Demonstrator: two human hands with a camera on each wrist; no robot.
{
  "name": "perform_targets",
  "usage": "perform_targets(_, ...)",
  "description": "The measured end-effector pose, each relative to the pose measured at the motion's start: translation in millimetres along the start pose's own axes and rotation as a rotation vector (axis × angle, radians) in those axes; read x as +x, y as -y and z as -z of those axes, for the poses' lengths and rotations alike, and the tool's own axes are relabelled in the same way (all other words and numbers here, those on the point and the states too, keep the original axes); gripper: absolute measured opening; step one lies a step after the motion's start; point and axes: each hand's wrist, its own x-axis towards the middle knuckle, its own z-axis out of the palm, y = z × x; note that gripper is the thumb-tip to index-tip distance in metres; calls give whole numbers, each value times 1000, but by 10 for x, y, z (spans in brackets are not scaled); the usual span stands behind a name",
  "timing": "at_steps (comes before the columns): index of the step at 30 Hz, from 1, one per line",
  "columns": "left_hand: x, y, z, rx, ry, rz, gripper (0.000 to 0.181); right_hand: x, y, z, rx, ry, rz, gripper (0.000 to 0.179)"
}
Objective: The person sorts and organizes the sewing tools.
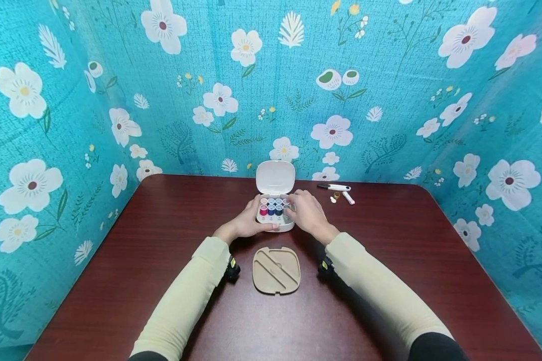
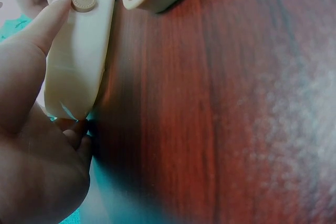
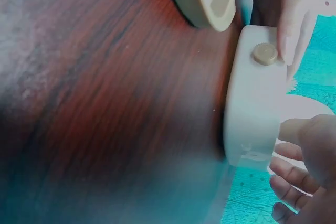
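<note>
A white sewing box (image 1: 275,227) stands on the table with its lid (image 1: 275,176) raised. Inside are two rows of thread spools (image 1: 271,209) in pink, red, blue, dark and pale colours. My left hand (image 1: 246,220) grips the box's left side, its thumb along the front wall by a round tan button (image 2: 84,1). My right hand (image 1: 309,213) reaches over the right side, thumb and forefinger down among the spools at that end. In the right wrist view the box wall hides those fingertips, so whether they pinch a spool cannot be told; the other fingers curl loosely outside.
A tan tray (image 1: 276,271) with slanted compartments lies in front of the box. At the back right are a black-and-white pen-shaped tool (image 1: 335,187), a small white piece (image 1: 348,198) and a brass-coloured ring (image 1: 336,195). A flowered blue curtain (image 1: 271,100) borders the table.
</note>
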Motion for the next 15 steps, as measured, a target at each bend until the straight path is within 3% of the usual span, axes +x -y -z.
perform_targets(9, -5, -15, 3, 3, -10, -17, 98, -95, 88, 117, 9, 20, 62, 29)
perform_targets(15, -11, -13, -6, 10, -2, 13, 101, -228, 180, 181, 28, 68, 128, 25)
